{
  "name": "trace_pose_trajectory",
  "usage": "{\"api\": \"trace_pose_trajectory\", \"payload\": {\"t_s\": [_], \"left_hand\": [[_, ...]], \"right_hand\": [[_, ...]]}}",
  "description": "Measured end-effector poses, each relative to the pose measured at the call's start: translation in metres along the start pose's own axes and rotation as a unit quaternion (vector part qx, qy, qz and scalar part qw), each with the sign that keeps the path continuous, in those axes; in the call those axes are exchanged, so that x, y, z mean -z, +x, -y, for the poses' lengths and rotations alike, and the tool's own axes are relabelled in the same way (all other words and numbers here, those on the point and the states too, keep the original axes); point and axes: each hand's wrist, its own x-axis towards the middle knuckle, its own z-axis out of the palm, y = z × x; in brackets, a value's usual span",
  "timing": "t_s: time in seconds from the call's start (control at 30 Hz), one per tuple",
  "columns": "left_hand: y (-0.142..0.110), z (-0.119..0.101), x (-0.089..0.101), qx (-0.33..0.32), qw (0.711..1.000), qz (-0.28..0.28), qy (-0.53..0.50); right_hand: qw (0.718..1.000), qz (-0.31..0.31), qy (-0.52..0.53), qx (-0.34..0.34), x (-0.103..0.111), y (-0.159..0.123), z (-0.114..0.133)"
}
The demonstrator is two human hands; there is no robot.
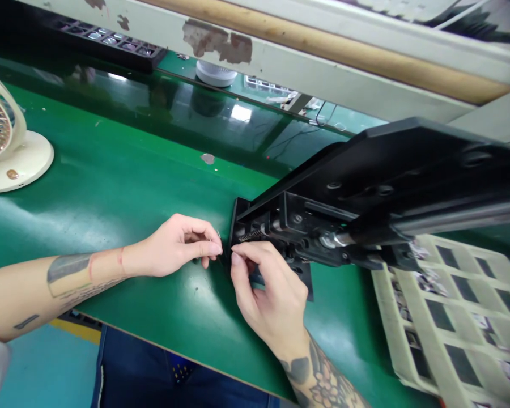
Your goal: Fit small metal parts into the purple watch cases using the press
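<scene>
Just left of a black hand press (297, 221), my left hand (182, 245) is pinched, thumb against forefinger. A tiny thin sliver shows at its fingertips, too small to name. My right hand (270, 289) is closed in a pinch as well, close in front of the press's base. Whatever lies between its thumb and forefinger is hidden or too small to see. The two sets of fingertips face each other with a narrow gap between them. A small spring (250, 234) on the press sits right behind the right fingers.
The press's long lever (463, 221) reaches out to the right. Beyond it lies a cream compartment tray (442, 345) with small parts. A cream fan (21, 158) stands at left on the green tabletop (123, 187). A painted metal beam (280, 51) crosses the back.
</scene>
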Motion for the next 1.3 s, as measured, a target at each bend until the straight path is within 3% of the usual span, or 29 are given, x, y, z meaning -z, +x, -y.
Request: {"api": "trace_pose_trajectory", "payload": {"t_s": [0.27,0.5,0.63,0.87,1.3], "left_hand": [[-0.0022,0.0029,0.0007,0.0,0.999,0.047,-0.023],[-0.0064,-0.0011,-0.0034,-0.03,0.999,0.024,-0.026],[-0.0082,-0.0032,-0.0047,-0.038,0.999,0.003,-0.029],[-0.0069,0.0002,-0.0027,-0.03,0.993,0.032,-0.11],[-0.004,0.0,-0.0009,-0.031,0.992,0.017,-0.121]], "right_hand": [[0.998,0.024,0.056,-0.018,-0.0024,-0.001,0.0028],[0.997,0.029,0.07,-0.028,0.0001,0.0021,0.0056],[0.987,0.047,0.137,-0.076,-0.0006,0.001,0.0068],[0.967,0.055,0.203,-0.143,0.0002,-0.002,0.0026],[0.961,0.063,0.214,-0.164,0.0018,0.0017,0.0026]]}}
